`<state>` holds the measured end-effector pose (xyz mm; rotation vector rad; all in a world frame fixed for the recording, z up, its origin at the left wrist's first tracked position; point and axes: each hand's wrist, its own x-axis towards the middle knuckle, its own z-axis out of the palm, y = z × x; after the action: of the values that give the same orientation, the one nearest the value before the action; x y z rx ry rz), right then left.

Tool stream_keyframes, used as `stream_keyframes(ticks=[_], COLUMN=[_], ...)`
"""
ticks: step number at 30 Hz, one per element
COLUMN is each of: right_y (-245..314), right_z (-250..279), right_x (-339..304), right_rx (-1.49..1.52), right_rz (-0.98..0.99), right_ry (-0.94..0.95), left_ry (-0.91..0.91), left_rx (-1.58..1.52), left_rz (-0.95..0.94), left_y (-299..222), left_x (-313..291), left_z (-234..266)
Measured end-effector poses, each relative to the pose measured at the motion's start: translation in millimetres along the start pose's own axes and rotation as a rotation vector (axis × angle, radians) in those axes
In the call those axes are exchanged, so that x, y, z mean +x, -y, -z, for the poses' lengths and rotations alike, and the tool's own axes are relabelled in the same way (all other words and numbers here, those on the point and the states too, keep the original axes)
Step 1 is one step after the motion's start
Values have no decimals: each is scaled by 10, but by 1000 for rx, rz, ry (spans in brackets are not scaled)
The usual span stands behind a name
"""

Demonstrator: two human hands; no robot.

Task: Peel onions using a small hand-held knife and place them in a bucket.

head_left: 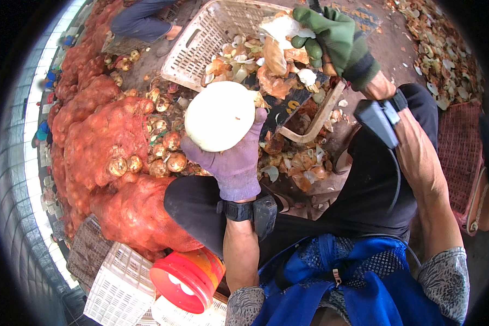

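My left hand [228, 163], in a purple knit glove, is closed around a large peeled white onion [220, 116], held palm up above the crate's near side. My right hand [334, 46], in a green glove, is closed over the crate's far right side. A dark handle [314, 5] sticks out above its fist; I cannot make out the rest of that tool. Pale onion skin [281, 28] hangs by the right fingers. Below the hands, a cream plastic crate [183, 68] holds loose skins [274, 79], with a dark board [280, 111] across its near part.
Red mesh sacks of onions [106, 136] line the left side, with unpeeled onions [174, 161] spilling beside them. A red bucket [182, 282] and white crates [119, 288] stand lower left. Skins [445, 60] heap at far right. Another person's leg [141, 22] shows at the top.
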<state>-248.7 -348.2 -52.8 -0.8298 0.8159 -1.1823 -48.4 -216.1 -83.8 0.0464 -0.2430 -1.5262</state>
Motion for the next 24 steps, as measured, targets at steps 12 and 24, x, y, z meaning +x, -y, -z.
stream_keyframes(ticks=[12, 24], right_y=[-163, -662], right_z=[-320, -192], right_x=[-507, -440], right_rx=[-301, -735], right_rz=[-213, 260], right_ry=[297, 358], left_ry=[-165, -156], left_rx=[935, 1772], left_rz=[-1, -66], left_y=[124, 220], left_x=[76, 13], left_z=[-168, 57])
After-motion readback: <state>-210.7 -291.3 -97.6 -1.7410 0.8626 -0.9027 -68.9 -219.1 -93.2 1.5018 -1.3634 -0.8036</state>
